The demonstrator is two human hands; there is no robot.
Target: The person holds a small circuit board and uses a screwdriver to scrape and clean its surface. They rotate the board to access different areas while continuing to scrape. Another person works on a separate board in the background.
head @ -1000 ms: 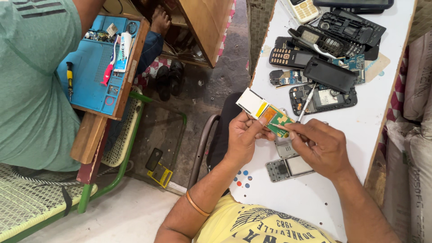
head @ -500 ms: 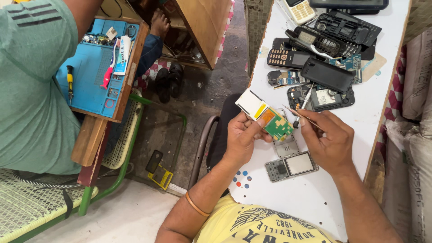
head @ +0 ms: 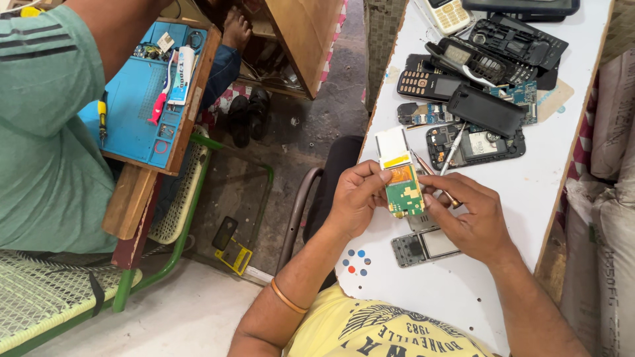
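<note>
Holding a small green circuit board (head: 401, 187) upright above the near left edge of a white worktable (head: 562, 198), a person in a yellow shirt works over a spread of dismantled phones. The left hand (head: 357, 197) pinches the board by its left side, thumb and fingertips closed on it, so that its long axis runs away from the body, with a white and yellow screen part at the far end and the green end nearest the chest. The right hand (head: 473, 218) lies just to the right of the board, fingers curled around a thin screwdriver (head: 433, 178) whose shaft slants up and left toward the board's right edge; whether the tip touches the board cannot be made out. Both hands are equally close to the board, one on either side. Directly beneath them on the table lies a grey keypad frame (head: 423, 246). Toward the far edge sit a black phone body (head: 476, 144) opened up, a dark back cover (head: 486, 110) and a keypad handset (head: 426, 84). Off the table's left edge, another person in a green shirt (head: 46, 132) sits beside a blue repair mat (head: 139, 112) holding small tools.
</note>
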